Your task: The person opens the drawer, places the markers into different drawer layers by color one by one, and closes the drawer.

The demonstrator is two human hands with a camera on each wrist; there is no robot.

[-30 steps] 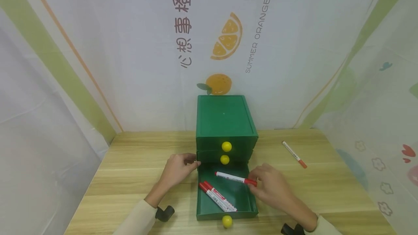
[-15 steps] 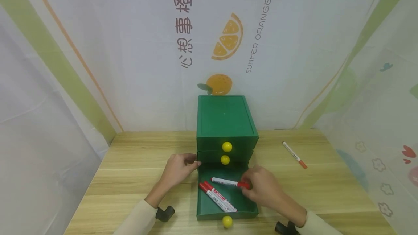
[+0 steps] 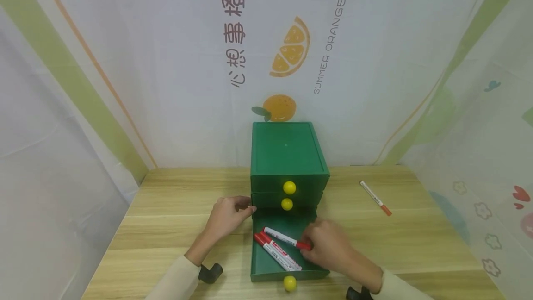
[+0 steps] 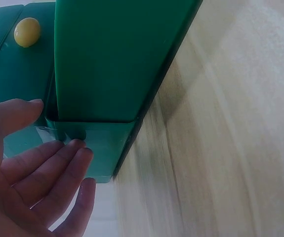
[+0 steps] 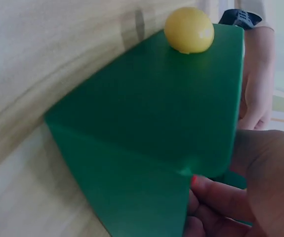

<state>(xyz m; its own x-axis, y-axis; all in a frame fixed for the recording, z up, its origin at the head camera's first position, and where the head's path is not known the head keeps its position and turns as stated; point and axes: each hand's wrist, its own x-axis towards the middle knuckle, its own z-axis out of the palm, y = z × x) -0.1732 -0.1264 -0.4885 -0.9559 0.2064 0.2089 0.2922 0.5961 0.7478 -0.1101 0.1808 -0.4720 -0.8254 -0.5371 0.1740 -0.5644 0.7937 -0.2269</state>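
A green drawer cabinet (image 3: 287,149) with yellow ball knobs stands on the table, its bottom drawer (image 3: 289,276) pulled out. My right hand (image 3: 329,246) pinches a whiteboard marker (image 3: 283,236) by its red cap, low inside this drawer. Two more red-capped markers (image 3: 276,254) lie side by side at the drawer's left, under the held marker's white end in the head view. At the cabinet's left side, my left hand (image 3: 226,214) rests its fingertips on the side wall, thumb at the front edge. In the right wrist view the drawer wall (image 5: 146,113) hides most of the marker.
Another marker (image 3: 375,197) with an orange-red cap lies on the wooden table (image 3: 175,207) right of the cabinet. A printed white curtain (image 3: 187,82) hangs behind and along both sides. The drawer's yellow knob (image 3: 290,283) juts toward the front.
My right hand has moved left and lower into the drawer, bringing the marker close over the two lying there. My left hand stays at the cabinet's side.
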